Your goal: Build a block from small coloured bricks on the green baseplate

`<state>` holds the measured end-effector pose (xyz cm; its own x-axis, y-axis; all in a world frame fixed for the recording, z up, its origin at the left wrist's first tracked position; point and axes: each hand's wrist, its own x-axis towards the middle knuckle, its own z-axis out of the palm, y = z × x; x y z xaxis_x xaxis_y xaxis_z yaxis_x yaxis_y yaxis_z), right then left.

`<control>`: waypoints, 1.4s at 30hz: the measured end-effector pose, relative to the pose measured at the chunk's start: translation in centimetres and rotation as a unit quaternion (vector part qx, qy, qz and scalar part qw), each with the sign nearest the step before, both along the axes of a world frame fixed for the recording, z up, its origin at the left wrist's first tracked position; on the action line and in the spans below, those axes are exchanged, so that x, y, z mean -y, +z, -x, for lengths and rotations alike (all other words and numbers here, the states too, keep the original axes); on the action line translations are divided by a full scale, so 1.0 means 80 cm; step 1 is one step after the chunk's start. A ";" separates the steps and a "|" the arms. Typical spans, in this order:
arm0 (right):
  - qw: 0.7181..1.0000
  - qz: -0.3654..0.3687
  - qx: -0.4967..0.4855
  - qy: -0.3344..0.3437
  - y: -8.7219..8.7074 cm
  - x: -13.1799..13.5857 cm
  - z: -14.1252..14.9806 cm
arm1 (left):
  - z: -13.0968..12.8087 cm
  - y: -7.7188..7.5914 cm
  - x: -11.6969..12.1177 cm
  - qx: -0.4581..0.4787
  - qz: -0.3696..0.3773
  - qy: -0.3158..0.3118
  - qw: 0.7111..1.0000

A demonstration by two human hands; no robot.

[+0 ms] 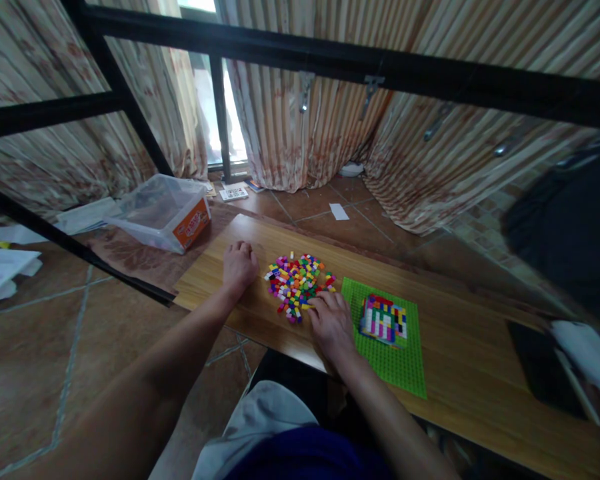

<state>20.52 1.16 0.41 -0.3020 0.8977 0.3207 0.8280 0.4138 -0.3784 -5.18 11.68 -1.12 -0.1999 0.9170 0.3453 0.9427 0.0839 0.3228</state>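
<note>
A heap of small colourful toy building bricks (300, 280) lies loose on the wooden table. Left of it, my left hand (240, 267) rests on the tabletop with fingers curled in; no brick shows in it. My right hand (333, 323) is at the heap's near right edge, fingers bent and tips among the bricks. What is between those fingertips is too small to make out; a yellow brick lies right beside them. To the right, a green baseplate (395, 370) carries a block of multicoloured bricks (384, 321) built up in layers.
A clear plastic bin (150, 207) with an orange label stands on the floor beyond the table's left end. Black metal bars (290, 50) cross in front and to the left. A dark flat object (543, 367) and a white item (587, 353) lie at the right end.
</note>
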 end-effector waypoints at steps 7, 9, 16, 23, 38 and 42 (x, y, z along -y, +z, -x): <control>0.999 0.035 -0.020 -0.002 0.013 0.011 -0.011 | 0.001 0.000 0.000 0.004 0.003 -0.004 1.000; 0.999 0.040 -0.019 -0.005 0.016 0.009 -0.011 | 0.000 0.001 -0.001 0.005 0.004 -0.004 1.000; 0.999 0.030 0.017 0.012 0.008 0.000 0.003 | 0.000 0.001 0.000 0.000 0.003 0.001 1.000; 0.998 0.048 -0.021 0.027 0.009 -0.003 0.001 | 0.001 0.000 -0.001 0.007 -0.003 -0.007 1.000; 0.995 0.062 -0.037 0.076 0.014 -0.001 -0.001 | 0.000 0.001 -0.001 0.003 0.003 0.001 1.000; 0.994 0.064 -0.046 0.078 0.011 -0.002 -0.004 | 0.001 -0.001 -0.001 0.006 -0.001 0.000 1.000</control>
